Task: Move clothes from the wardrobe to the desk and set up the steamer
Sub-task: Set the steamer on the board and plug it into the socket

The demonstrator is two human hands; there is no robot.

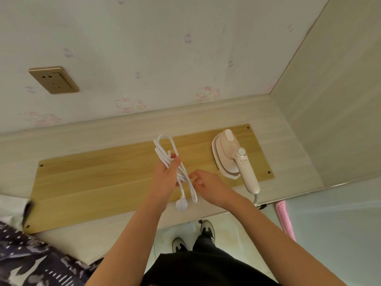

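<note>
A white handheld steamer (233, 157) lies on a light wooden board (99, 182) on the pale desk (288, 162), at the board's right end. My left hand (167, 174) grips a bundle of coiled white power cord (165, 149) above the board's middle. The cord's plug (180, 204) dangles below that hand. My right hand (208, 186) is just right of the bundle, its fingertips pinching a strand of the cord. Dark patterned clothing (31, 259) lies at the lower left.
A gold wall socket (54, 79) sits on the wallpapered wall at the upper left. A side panel (334, 100) closes off the desk on the right. A pink strip (285, 219) hangs by the desk's right front. My feet stand on the floor below the desk edge.
</note>
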